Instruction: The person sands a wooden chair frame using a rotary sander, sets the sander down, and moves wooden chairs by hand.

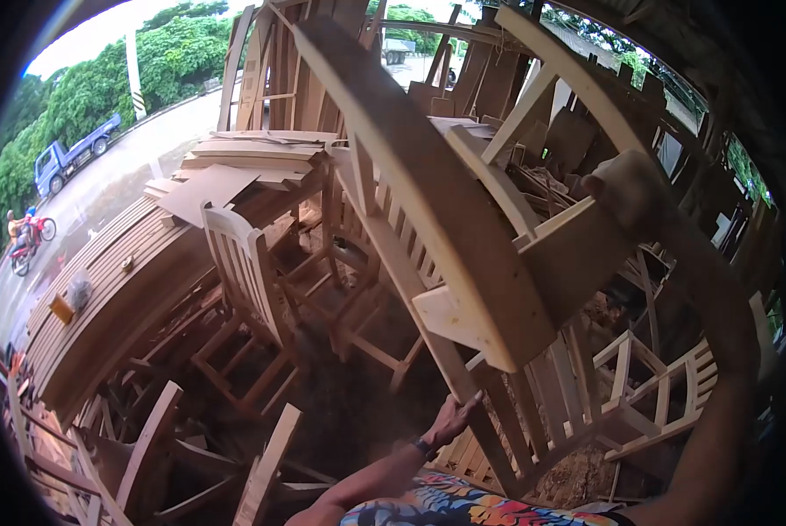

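Your multicoloured shirt (498, 508), nearest the camera, at the near edge of the scene. Your left hand (450, 419), one, with a dark wristband (424, 449) behind it: gripping the near rail of a large wooden chair frame (419, 175), thumb laid along the wood. Your right hand (625, 191), one, in shadow: set at the near end of the frame's right armrest; you cannot tell whether the fingers close around it. Chair frame, pale wood, slatted, with two curved armrests: tilted in front of you, between and above your hands, spanning the centre to the right. Slatted chair (673, 381), one: near right, beyond the frame. Slatted chair back (244, 254), one, on its legs: left of centre, next to further chair parts. Curved wooden pieces (152, 438), several, upright or leaning: near left. Stack of long boards (112, 307): left, bearing a yellow object (61, 307), a clear plastic bag (79, 291) just beside it, a small roll (127, 263) and, farther along, a flat panel (207, 195). Tall boards (323, 79), leaning: far centre. Road (160, 145), far left, carrying a blue truck (75, 153) and a red motorcycle (29, 241) with riders; green foliage (182, 53) behind.
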The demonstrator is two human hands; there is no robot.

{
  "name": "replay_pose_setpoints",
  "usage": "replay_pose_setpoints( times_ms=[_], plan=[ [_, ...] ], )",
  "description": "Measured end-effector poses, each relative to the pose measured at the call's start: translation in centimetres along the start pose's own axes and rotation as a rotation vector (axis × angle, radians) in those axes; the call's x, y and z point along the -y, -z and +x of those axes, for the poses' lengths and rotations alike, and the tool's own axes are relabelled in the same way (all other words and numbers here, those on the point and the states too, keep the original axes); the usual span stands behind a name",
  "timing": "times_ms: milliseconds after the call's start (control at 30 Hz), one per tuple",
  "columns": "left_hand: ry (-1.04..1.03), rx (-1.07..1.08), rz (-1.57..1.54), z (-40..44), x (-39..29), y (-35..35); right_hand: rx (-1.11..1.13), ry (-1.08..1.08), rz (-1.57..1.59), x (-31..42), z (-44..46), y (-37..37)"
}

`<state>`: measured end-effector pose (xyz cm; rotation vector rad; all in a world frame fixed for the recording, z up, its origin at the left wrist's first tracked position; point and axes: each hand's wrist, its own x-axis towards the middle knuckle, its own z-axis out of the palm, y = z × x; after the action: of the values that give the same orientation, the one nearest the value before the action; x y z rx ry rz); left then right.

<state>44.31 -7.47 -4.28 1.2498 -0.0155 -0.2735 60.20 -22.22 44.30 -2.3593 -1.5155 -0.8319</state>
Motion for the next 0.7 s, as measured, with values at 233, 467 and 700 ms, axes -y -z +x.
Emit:
replay_pose_setpoints(
  times_ms=[233,467,700],
  plan=[
    [0.412,-0.172,-0.399,2.3,4.8,2.3,0.325,0.007,0.176,-3.0,2.9,-10.2],
    [0.552,-0.436,-0.412,5.2,6.0,5.8,0.51,-0.077,0.195,-5.7,6.7,-19.7],
    [0.645,-0.416,-0.581,9.5,5.9,10.8,0.508,-0.005,0.377,-7.7,11.8,-28.6]
  ],
)
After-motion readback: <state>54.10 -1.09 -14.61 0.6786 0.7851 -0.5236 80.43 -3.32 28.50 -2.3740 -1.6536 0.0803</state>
